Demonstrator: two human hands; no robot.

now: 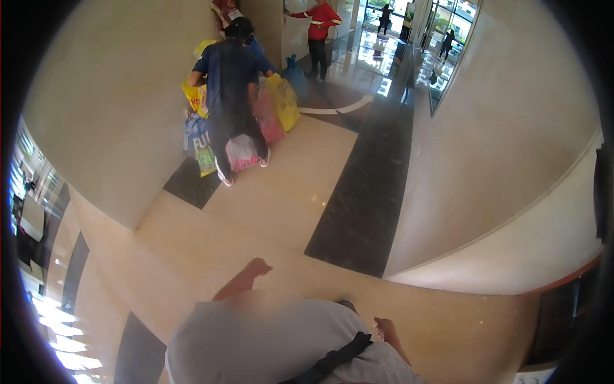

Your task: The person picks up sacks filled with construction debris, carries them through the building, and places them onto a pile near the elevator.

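Note:
Over the tiled floor (pixel 243 217), my left hand (pixel 258 266) hangs forward of my body with loosely bent fingers and holds nothing that I can see. On the other side, my right hand (pixel 385 328) is low beside my hip. Its fingers look slightly curled and apart, with no object visible in them. Neither hand touches anything. My grey shirt (pixel 268 339) fills the bottom of the view, crossed by a black strap (pixel 339 360). The tip of a dark shoe (pixel 347 306) shows past it.
Ahead, a person in dark clothes (pixel 229 77) stands among several bags, including a yellow bag (pixel 283 102) and a pink bag (pixel 267 118). Beyond are a blue bag (pixel 295 78) and a person in red (pixel 320 22). Curved walls (pixel 109 121) flank the passage; glass doors (pixel 448 38) stand far off.

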